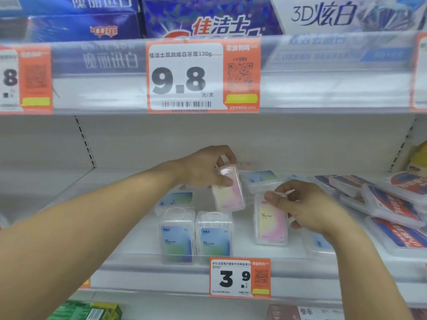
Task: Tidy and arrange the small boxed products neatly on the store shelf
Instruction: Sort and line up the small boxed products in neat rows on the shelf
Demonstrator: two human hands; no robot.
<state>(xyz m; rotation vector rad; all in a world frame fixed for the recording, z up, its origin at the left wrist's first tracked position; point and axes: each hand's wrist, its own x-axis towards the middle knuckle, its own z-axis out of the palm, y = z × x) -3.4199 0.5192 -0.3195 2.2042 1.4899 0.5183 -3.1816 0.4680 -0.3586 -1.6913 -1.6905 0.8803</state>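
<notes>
Spanning your view, the shelf [129, 248] carries two upright blue boxes [177, 235] at its front edge. Your left hand [203, 168] grasps a tilted pink box [228, 189] above them; your right hand [307, 209] grips another pink box [270, 221], standing beside it.

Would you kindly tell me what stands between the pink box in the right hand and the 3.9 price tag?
In the head view, only bare white shelf separates the pink box from the price tag.
</notes>
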